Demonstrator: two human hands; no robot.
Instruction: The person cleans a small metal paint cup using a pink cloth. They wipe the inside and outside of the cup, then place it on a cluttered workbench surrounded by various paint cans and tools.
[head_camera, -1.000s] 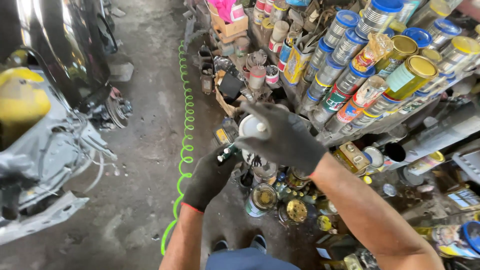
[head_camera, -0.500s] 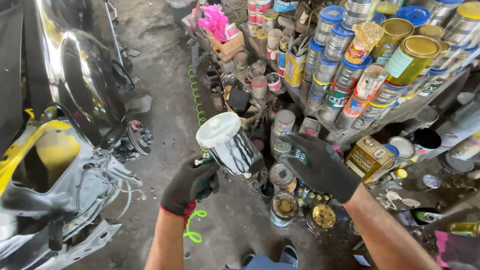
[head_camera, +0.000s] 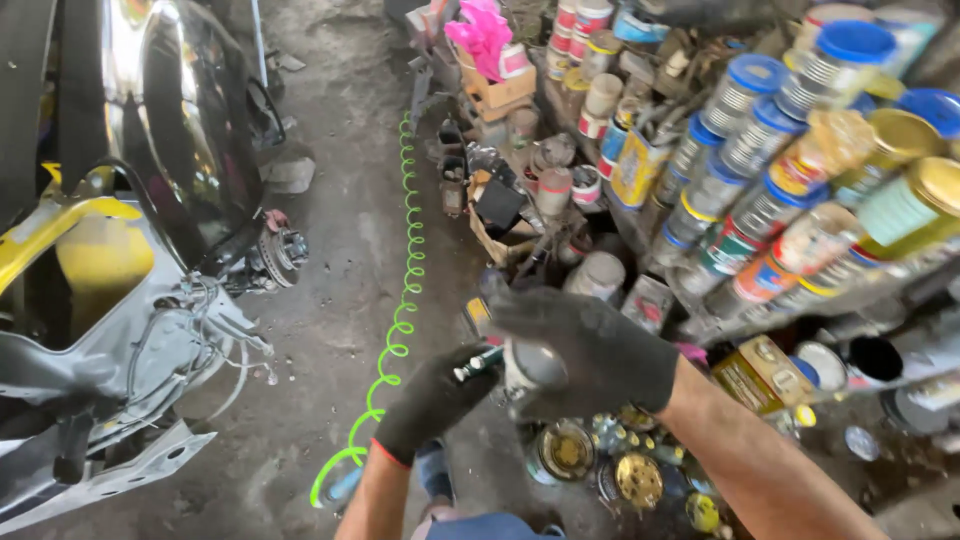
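Both my hands wear black gloves. My left hand (head_camera: 432, 400) grips the handle of a spray gun (head_camera: 480, 362), whose metal body shows between my hands. My right hand (head_camera: 585, 350) lies over the top of the gun's paint cup (head_camera: 527, 368), fingers wrapped on it and hiding most of the cup. A bright green coiled air hose (head_camera: 400, 310) runs along the concrete floor just left of my hands.
A stripped car front (head_camera: 120, 300) with loose wiring and a brake hub stands at left. Shelves of paint cans (head_camera: 780, 150) with blue and yellow lids fill the right. Several open tins (head_camera: 570, 450) sit on the floor below my hands. Boxes and a pink rag (head_camera: 485, 35) lie farther back.
The cup, seen tilted with its white lid exposed half a second ago, is now covered by my right hand. Both hands have come together on the gun.
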